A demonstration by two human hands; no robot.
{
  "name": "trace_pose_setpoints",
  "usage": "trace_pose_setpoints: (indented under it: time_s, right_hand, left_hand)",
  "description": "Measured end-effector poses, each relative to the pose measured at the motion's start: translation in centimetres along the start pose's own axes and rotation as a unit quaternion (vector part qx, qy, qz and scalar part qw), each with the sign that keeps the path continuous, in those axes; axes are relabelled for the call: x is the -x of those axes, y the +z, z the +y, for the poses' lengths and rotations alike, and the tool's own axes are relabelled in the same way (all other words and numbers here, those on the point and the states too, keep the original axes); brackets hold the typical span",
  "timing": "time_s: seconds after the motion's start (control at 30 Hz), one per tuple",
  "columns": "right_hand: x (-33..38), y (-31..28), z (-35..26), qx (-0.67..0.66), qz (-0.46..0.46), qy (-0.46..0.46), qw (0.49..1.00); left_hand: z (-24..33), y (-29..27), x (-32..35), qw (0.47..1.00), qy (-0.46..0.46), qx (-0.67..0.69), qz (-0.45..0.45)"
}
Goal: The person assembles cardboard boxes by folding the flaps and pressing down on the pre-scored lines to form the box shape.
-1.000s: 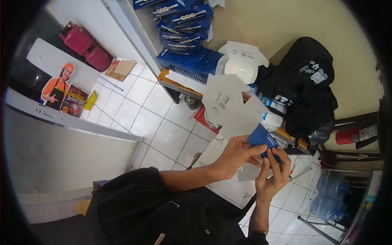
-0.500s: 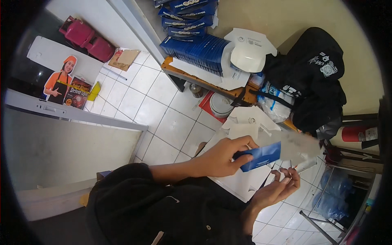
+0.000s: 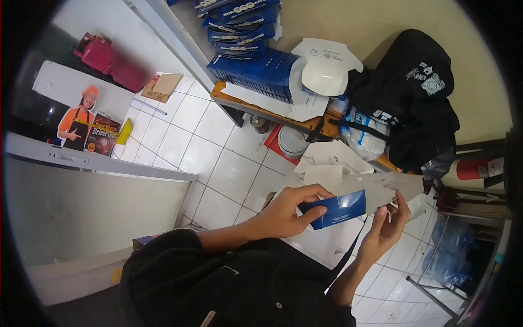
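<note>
A part-folded cardboard food box (image 3: 341,209), blue outside and whitish grey inside, is held up in front of my body. Around its left end my left hand (image 3: 297,212) is closed, with the thumb on the blue side panel. My right hand (image 3: 385,226) is at the far right part of the box, its fingertips bent against the pale flap (image 3: 395,185), thumb and forefinger closed on its edge. Beneath both hands lie flat white box blanks (image 3: 321,177), partly covered by my left hand and the held box.
A wooden bench (image 3: 256,105) carries a row of nested blue boxes (image 3: 253,73) and an upturned white box (image 3: 325,76). Black clothing (image 3: 417,98) and a plastic bag (image 3: 364,139) are beside them. A paint bucket (image 3: 292,141) stands beneath; water gallons (image 3: 449,250) are at right.
My right hand has risen and its fingers have come up to the pale flap. The box has turned slightly, showing more of its blue side. The whole view has shifted a little.
</note>
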State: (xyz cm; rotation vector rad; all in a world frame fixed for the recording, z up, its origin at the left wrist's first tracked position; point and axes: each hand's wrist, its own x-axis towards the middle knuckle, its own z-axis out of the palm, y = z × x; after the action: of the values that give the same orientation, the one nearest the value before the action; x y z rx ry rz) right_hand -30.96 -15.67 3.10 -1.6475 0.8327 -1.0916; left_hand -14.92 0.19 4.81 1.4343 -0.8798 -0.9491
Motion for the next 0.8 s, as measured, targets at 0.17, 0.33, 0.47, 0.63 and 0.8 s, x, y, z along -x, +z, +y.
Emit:
trace_pose_setpoints:
  time_s: [0.17, 0.33, 0.47, 0.63, 0.8]
  right_hand:
    - [0.3, 0.3, -0.7, 0.025, -0.002, -0.031, 0.999]
    - [0.2, 0.2, -0.4, 0.009, 0.006, -0.049, 0.999]
    - [0.0, 0.2, -0.6, 0.006, -0.005, -0.031, 1.000]
    - [0.1, -0.2, -0.5, 0.019, 0.009, -0.031, 0.999]
    - [0.2, -0.4, -0.7, 0.008, -0.007, -0.021, 1.000]
  left_hand:
    - [0.2, -0.3, 0.0, 1.000, -0.003, -0.021, -0.016]
    - [0.8, 0.0, -0.3, 1.000, 0.021, -0.009, -0.003]
    - [0.5, 0.1, -0.4, 0.999, 0.035, -0.004, 0.002]
    - [1.4, 0.0, -0.7, 1.000, -0.005, -0.016, -0.024]
    - [1.0, 0.2, -0.3, 1.000, 0.002, -0.005, 0.003]
